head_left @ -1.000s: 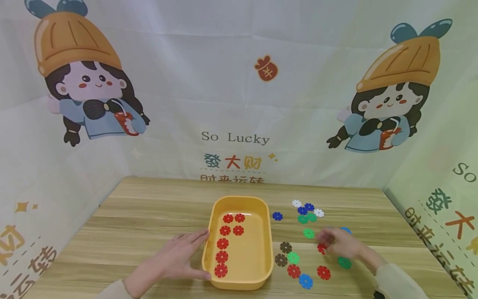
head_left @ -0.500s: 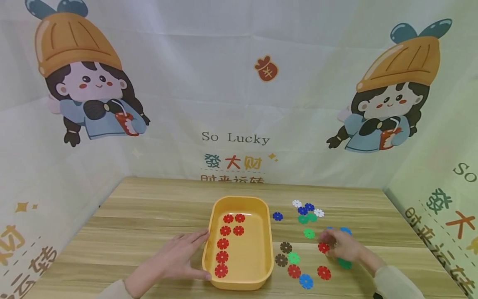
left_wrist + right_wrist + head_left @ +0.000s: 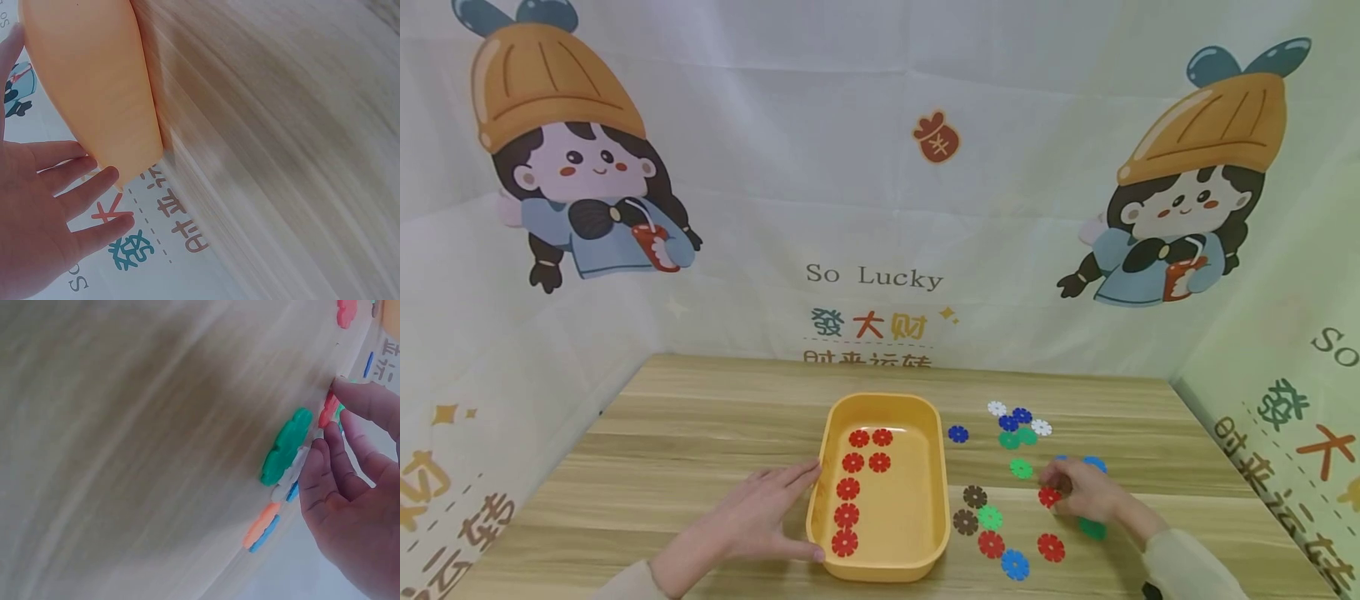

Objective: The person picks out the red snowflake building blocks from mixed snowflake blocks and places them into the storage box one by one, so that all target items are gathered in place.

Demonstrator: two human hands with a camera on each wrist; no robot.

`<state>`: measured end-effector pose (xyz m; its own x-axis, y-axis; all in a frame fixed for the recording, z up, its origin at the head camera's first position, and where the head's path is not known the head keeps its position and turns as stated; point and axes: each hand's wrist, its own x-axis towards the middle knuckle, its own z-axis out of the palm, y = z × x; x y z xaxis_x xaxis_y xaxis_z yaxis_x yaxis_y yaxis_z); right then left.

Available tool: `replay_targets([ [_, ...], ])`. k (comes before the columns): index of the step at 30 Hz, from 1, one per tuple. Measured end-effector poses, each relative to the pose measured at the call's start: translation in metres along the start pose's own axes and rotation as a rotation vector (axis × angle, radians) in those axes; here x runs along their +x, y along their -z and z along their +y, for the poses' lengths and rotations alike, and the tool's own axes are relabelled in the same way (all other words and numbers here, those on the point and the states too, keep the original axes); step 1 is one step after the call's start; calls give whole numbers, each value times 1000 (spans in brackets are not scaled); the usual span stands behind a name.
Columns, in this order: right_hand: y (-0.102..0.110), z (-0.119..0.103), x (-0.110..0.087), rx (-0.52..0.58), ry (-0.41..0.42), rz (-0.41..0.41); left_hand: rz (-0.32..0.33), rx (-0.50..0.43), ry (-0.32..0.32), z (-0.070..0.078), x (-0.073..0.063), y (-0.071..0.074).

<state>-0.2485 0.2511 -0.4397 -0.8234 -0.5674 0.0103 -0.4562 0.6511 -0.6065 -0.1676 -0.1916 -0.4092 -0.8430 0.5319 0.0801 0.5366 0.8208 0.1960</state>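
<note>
My left hand rests against the left side of a yellow plastic tub, its thumb at the near corner. In the left wrist view its fingers are spread and straight along the tub's outer wall. Several red snowflake discs lie inside the tub, in the left half and along the far end. On the right, my right hand pinches a red snowflake disc low over the table with thumb and fingertips. A green snowflake disc lies beside this hand, partly hidden by it in the head view.
More snowflake discs lie scattered right of the tub: two red ones near a blue disc, brown discs, a light green disc, dark blue and white ones farther back. A printed cloth hangs behind the wooden table.
My right hand has shifted slightly and its fingertips have closed in on the red snowflake disc. The left hand and the tub have stayed in place.
</note>
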Motion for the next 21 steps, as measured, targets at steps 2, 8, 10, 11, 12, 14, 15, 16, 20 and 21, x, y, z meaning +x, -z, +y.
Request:
replay_targets([
  [2, 0, -1, 1, 7, -11, -13, -4, -3, 1, 0, 0, 0],
  [8, 2, -5, 0, 26, -64, -46, -1, -1, -4, -1, 0, 0],
  [10, 3, -6, 0, 31, -70, -54, -1, 0, -5, -1, 0, 0],
  [11, 3, -6, 1, 32, -69, -61, -1, 1, -5, -1, 0, 0],
  [12, 4, -6, 1, 32, -66, -71, -2, 2, -4, -1, 0, 0],
  [14, 5, -6, 1, 31, -62, -94, -4, 2, -3, -1, 0, 0],
  [15, 6, -6, 2, 30, -61, -105, -4, 2, -3, 0, 0, 0],
  [16, 6, -6, 3, 28, -58, -113, -5, 3, -2, 0, -1, 0],
  [20, 7, -5, 4, 34, -55, -124, -6, 6, -2, 0, -1, 1],
  [21, 7, -5, 4, 35, -50, -123, -7, 5, -2, 0, -1, 1],
])
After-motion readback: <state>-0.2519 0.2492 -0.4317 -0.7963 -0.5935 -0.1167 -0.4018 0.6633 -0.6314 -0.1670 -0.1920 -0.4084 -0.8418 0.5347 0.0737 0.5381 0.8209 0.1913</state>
